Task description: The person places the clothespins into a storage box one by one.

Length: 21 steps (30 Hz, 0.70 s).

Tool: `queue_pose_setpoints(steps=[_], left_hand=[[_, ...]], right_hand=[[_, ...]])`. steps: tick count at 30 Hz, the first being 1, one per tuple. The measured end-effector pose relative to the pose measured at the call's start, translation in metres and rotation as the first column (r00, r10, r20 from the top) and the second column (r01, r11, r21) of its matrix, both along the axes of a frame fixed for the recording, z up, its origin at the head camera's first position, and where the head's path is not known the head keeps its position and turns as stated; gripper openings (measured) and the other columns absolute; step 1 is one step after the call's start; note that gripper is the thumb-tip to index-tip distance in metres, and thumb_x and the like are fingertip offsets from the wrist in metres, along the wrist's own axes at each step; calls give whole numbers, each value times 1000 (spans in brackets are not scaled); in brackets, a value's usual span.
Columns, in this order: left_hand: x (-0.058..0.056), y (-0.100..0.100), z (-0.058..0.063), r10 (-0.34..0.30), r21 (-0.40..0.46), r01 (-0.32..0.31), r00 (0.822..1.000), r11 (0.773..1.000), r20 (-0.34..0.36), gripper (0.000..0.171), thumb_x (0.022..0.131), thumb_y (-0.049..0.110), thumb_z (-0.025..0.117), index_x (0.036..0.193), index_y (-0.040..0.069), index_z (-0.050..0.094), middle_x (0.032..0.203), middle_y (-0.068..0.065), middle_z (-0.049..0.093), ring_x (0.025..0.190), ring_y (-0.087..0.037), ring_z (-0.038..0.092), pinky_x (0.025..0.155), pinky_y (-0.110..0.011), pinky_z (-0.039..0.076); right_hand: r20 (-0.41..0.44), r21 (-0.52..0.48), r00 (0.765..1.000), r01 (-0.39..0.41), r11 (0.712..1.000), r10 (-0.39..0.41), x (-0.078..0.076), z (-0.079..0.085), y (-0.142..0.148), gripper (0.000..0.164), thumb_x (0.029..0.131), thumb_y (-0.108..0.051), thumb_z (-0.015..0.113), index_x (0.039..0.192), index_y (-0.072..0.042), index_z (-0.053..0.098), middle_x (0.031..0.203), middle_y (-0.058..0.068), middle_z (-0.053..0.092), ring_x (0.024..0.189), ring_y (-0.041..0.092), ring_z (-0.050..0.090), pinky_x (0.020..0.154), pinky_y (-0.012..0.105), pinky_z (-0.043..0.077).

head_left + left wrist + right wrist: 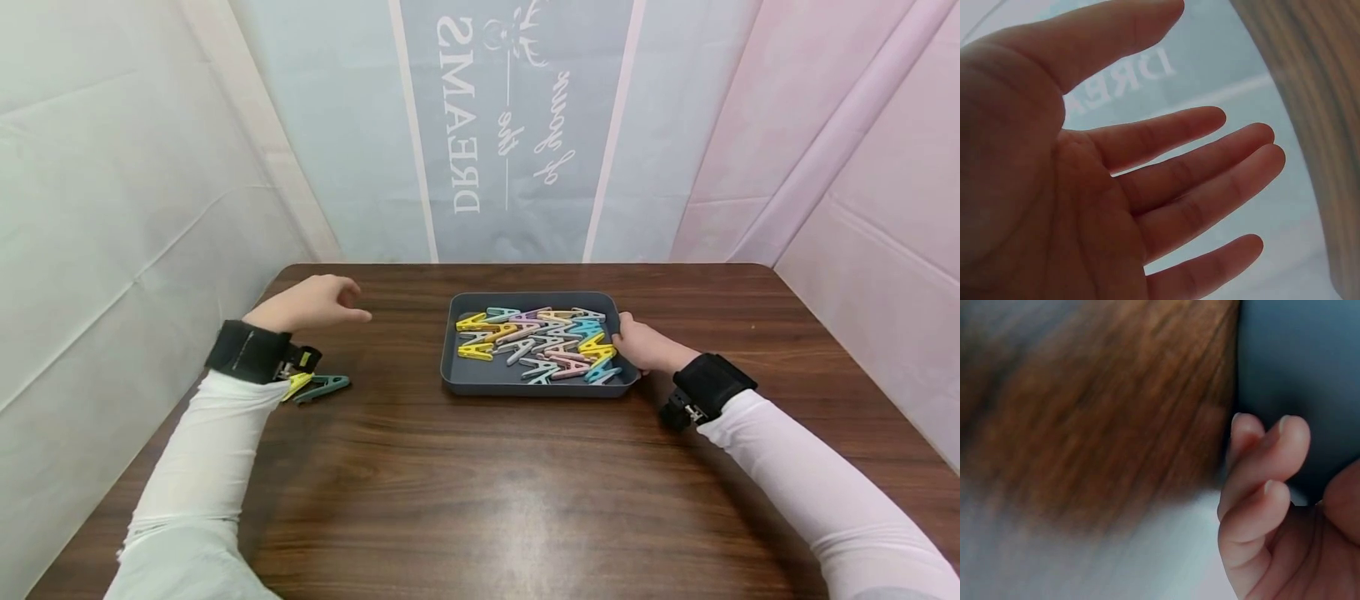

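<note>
A dark grey rectangular tray [525,390] holds many plastic clothespins [552,342] in yellow, blue, pink, green and other colours. At the tray's right side my right hand [647,344] grips the wall, its thumb by the rim. In the right wrist view, curled fingers [1260,515] press against the tray's grey surface [1297,350]. My left hand [309,304] hovers left of the tray, holding nothing. Its fingers spread loosely in the left wrist view. Below that wrist lie a green clothespin [324,387] and a yellow clothespin [297,384], partly hidden by the wrist strap.
Everything stands on a brown wood-grain table [450,483] with rounded far corners. Pale cloth panels rise at the left and right, and a printed curtain [517,233] hangs behind the far edge. Black straps with small cameras [678,410] circle both wrists.
</note>
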<state>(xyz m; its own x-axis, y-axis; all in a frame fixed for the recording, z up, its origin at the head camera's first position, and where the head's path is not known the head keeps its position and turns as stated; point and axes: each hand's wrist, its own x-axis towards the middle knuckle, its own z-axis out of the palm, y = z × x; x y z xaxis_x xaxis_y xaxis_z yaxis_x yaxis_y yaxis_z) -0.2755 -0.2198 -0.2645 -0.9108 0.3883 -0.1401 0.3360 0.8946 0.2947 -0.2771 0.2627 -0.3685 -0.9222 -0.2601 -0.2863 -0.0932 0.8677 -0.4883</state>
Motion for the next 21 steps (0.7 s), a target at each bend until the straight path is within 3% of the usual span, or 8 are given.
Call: queue_pose_setpoints(steps=[6, 10, 15, 21], left_hand=[[10, -32, -19, 25, -23, -24, 998, 999, 59, 64, 79, 22, 80, 127, -10, 52, 112, -25, 61, 103, -38, 58, 85, -52, 46], [13, -50, -35, 51, -66, -43, 991, 997, 121, 68, 72, 14, 83, 127, -12, 52, 112, -27, 60, 105, -42, 57, 86, -53, 45], [22, -68, -49, 89, -106, -74, 985, 992, 149, 69, 69, 10, 84, 124, -16, 52, 110, -29, 61, 103, -45, 57, 84, -52, 47], [32, -80, -60, 132, -166, -105, 978, 981, 161, 60, 65, 9, 84, 114, -13, 57, 97, -21, 61, 89, -35, 57, 75, -49, 48]], right_hand=[[3, 3, 1000, 2, 1000, -2, 0, 0, -1, 53, 104, -11, 33, 138, 21, 6, 72, 16, 50, 48, 19, 50, 48, 31, 44], [3, 6, 1000, 7, 1000, -7, 1, -1, -1, 54, 105, -10, 34, 139, 20, 6, 70, 15, 50, 47, 19, 49, 48, 32, 44], [5, -1, 1000, 6, 1000, -6, 1, -1, -1, 54, 105, -10, 34, 139, 20, 6, 69, 15, 50, 46, 19, 49, 47, 32, 44], [1, -1, 1000, 14, 1000, -14, 1, 0, -1, 53, 105, -10, 34, 138, 20, 7, 72, 16, 50, 47, 19, 49, 47, 31, 43]])
